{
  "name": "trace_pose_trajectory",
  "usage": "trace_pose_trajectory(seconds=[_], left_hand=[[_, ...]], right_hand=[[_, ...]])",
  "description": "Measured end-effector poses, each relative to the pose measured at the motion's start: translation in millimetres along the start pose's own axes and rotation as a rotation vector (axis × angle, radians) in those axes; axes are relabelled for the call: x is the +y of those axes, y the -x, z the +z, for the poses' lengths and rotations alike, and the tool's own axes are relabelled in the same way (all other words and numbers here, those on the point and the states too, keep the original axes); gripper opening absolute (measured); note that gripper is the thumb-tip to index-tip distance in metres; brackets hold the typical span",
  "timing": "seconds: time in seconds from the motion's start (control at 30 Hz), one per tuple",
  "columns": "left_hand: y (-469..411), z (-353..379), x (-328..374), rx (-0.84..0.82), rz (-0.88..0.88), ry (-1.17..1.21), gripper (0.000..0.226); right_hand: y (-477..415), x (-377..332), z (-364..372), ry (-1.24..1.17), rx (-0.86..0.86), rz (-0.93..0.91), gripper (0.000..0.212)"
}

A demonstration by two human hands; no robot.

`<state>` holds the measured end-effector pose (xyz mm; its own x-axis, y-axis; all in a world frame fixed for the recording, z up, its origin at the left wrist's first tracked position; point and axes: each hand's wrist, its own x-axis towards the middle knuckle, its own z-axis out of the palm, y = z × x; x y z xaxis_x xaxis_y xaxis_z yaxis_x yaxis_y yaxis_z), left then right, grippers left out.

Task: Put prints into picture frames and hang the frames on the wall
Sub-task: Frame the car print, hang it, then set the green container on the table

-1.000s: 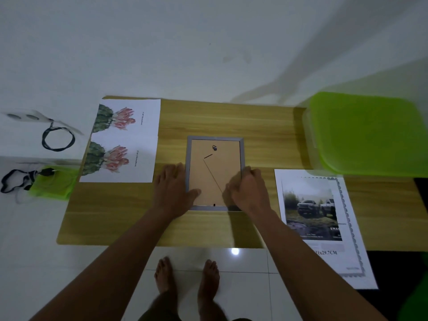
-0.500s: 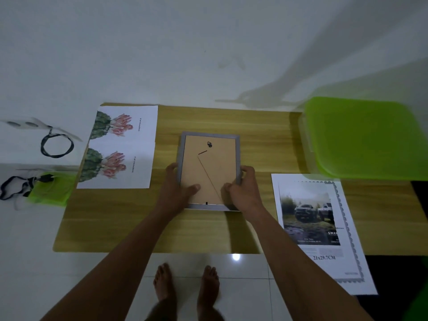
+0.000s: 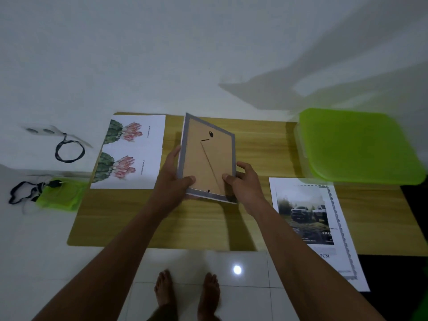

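Setting: pale wall behind a low wooden table, white tiled floor below; dim light.
Frame: grey-bordered picture frame held above the table's middle, back side toward the camera, tilted with its far edge raised; brown backing board, small black hanger and stand leg visible.
Left hand: left hand grips the frame's left side near the lower corner, thumb pressed on the backing board, fingers wrapped under the edge.
Right hand: right hand clasps the frame's right side near the lower corner, thumb on the backing, fingers curled behind.
Cactus prints: sheet with two cactus-flower pictures lies flat on the table just left of the frame.
Truck print: sheet showing pickup trucks lies right of the frame, its near end overhanging the table edge.
Green lid: bright green plastic container sits on the table's far right corner, well right of the frame.
Floor items: black looped cord and small green pouch lie left of the table.
Person: two bare feet stand on the tiles below the frame.
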<state>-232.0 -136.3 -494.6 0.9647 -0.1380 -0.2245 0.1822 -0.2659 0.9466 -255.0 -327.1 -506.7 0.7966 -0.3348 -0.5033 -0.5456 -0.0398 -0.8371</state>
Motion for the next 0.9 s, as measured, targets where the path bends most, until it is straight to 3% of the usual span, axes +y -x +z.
trace_pose_trajectory(seconds=[0.07, 0.13, 0.23, 0.37, 0.57, 0.7, 0.8, 0.87, 0.9], left_hand=[[7, 5, 10, 0.061, 0.188, -0.305, 0.087], [18, 12, 18, 0.063, 0.320, -0.462, 0.087], [33, 19, 24, -0.008, 0.440, -0.550, 0.076], [44, 28, 28, -0.049, 0.498, -0.599, 0.063], [58, 50, 36, -0.142, 0.459, -0.849, 0.077], [63, 56, 32, -0.127, 0.363, -0.696, 0.062], [46, 41, 32, 0.093, 0.334, -0.612, 0.044], [29, 22, 33, 0.232, 0.270, -0.583, 0.047], [21, 12, 34, 0.226, 0.193, -0.562, 0.052]], right_hand=[[7, -10, 7, 0.043, 0.025, -0.055, 0.040], [15, -26, 14, -0.005, 0.047, -0.093, 0.031], [28, -54, 17, -0.286, -0.082, -0.028, 0.042], [38, -67, 7, -0.345, -0.095, -0.034, 0.047], [37, -60, -11, -0.167, 0.095, -0.168, 0.033], [36, -49, -25, -0.025, 0.131, -0.289, 0.020], [34, -38, -37, -0.078, 0.038, -0.219, 0.028], [34, -33, -45, -0.137, -0.021, -0.147, 0.038], [35, -31, -48, -0.161, -0.050, -0.130, 0.042]])
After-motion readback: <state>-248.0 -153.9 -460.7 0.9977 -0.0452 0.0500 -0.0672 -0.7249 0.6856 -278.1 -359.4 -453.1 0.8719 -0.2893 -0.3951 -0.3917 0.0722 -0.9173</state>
